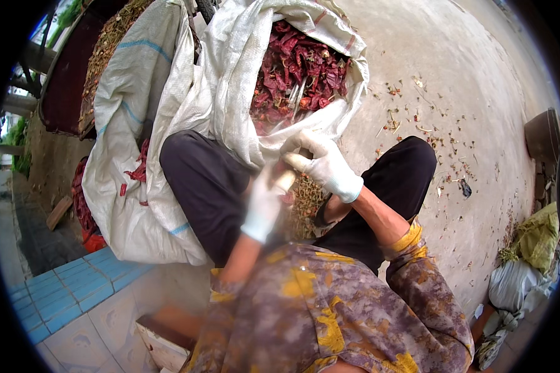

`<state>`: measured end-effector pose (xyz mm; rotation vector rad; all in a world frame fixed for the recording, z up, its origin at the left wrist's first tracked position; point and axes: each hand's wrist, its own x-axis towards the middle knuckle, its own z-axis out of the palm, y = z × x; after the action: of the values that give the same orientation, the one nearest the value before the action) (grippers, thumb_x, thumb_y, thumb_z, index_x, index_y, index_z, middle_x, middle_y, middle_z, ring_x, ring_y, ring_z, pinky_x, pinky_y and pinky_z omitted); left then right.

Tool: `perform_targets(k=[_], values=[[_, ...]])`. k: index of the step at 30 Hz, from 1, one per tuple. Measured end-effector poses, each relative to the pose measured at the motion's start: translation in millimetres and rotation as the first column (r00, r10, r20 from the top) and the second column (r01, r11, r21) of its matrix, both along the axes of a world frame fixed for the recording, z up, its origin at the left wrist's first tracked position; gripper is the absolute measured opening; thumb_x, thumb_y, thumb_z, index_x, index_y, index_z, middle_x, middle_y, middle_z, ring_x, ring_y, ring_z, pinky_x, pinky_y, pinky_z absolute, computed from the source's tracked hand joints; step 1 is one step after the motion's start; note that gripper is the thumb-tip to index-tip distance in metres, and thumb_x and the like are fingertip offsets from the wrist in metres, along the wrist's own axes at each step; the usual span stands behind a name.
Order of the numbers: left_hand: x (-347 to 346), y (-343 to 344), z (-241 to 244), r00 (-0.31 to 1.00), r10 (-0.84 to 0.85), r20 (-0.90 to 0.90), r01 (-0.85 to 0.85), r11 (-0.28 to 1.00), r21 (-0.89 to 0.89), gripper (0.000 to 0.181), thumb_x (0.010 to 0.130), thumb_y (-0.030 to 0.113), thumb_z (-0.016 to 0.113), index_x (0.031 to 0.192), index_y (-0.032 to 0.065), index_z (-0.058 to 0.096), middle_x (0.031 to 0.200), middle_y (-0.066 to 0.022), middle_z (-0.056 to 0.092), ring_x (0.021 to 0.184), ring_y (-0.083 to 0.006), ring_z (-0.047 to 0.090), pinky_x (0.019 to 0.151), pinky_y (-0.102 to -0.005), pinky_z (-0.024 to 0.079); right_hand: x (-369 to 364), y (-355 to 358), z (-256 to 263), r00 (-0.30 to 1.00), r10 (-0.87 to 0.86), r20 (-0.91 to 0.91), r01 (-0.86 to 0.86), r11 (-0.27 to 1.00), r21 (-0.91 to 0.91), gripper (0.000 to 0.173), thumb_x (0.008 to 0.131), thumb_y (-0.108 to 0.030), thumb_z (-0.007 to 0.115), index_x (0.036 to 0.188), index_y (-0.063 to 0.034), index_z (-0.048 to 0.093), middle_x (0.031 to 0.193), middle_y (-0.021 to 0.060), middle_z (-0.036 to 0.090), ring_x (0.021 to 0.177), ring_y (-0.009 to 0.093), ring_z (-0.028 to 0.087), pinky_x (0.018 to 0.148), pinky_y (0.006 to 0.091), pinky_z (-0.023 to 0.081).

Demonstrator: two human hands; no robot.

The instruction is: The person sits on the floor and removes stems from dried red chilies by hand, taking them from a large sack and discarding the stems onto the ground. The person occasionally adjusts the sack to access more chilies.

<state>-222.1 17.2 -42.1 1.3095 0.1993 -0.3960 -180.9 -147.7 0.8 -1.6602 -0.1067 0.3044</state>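
Both my hands wear white knit gloves and meet between my knees, just below the mouth of a woven sack. My left hand (264, 203) is curled around a dried red chili pepper (287, 198), part of which shows by its fingers; this area is blurred. Close against it, my right hand (321, 163) has thumb and fingertips bent together. Whether anything lies between those fingertips cannot be made out. Beyond the hands, the white woven sack (235, 79) stands with its rim rolled back. Dried red chili peppers (303, 65) fill its mouth.
Chili stems (308, 200) are heaped on the ground between my legs, and loose bits (448, 135) litter the concrete at right. Another white sack (126, 196) lies at left, beside a cart (67, 98). A blue-tiled ledge (70, 284) is lower left; a bucket (543, 135) stands far right.
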Motion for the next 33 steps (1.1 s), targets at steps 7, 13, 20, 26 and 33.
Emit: perform_targets(k=[7,13,20,26,33], values=[[-7,3,-10,0.999,0.039,0.021,-0.039,0.999,-0.027,0.030,0.096,0.026,0.061,0.115,0.0043,0.055,0.083,-0.0032,0.057,0.054,-0.0067,0.049,0.043,-0.0217,0.038,-17,10,-2,0.974,-0.099,0.203,0.095,0.995,0.025,0.013,0.089,-0.010,0.065,0.100,-0.0028,0.067,0.085,0.0026,0.064,0.078,0.012,0.061,0.072,0.0266,0.051],[-6,-3,-8,0.992,0.070,0.108,-0.065,0.997,-0.049,0.024,0.096,0.024,0.059,0.107,0.0022,0.056,0.078,-0.0045,0.058,0.055,-0.0064,0.050,0.042,-0.0201,0.038,-11,16,-16,0.802,0.069,-0.593,0.401,0.674,0.621,0.015,0.096,-0.015,0.058,0.107,-0.0049,0.058,0.076,-0.0040,0.058,0.044,-0.002,0.033,0.036,0.0138,0.024],[-1,1,-10,0.986,0.138,-0.095,-0.158,0.958,-0.239,0.019,0.097,0.018,0.055,0.112,0.0062,0.055,0.085,-0.0039,0.059,0.059,-0.0083,0.054,0.043,-0.0196,0.040,-8,23,-19,0.896,-0.083,-0.435,0.337,0.765,0.548,0.016,0.095,-0.013,0.060,0.107,-0.0034,0.061,0.079,-0.0034,0.059,0.054,-0.001,0.045,0.045,0.0163,0.036],[-2,10,7,0.933,0.130,-0.337,-0.276,0.859,-0.431,0.023,0.093,0.006,0.051,0.116,0.0096,0.053,0.089,-0.0036,0.058,0.055,-0.0087,0.052,0.037,-0.0213,0.035,-16,27,-7,0.962,-0.172,-0.210,0.216,0.954,0.209,0.016,0.095,-0.011,0.059,0.107,-0.0006,0.063,0.087,0.0040,0.064,0.062,0.002,0.051,0.051,0.0188,0.041],[-4,43,52,0.969,0.232,-0.089,-0.248,0.923,-0.294,0.020,0.092,0.006,0.051,0.111,0.0028,0.055,0.078,-0.0059,0.058,0.043,-0.0102,0.043,0.035,-0.0228,0.033,0,1,-21,0.903,0.001,-0.429,0.218,0.860,0.461,0.015,0.100,-0.019,0.051,0.101,-0.0045,0.057,0.073,-0.0036,0.054,0.045,0.001,0.039,0.037,0.0177,0.030]])
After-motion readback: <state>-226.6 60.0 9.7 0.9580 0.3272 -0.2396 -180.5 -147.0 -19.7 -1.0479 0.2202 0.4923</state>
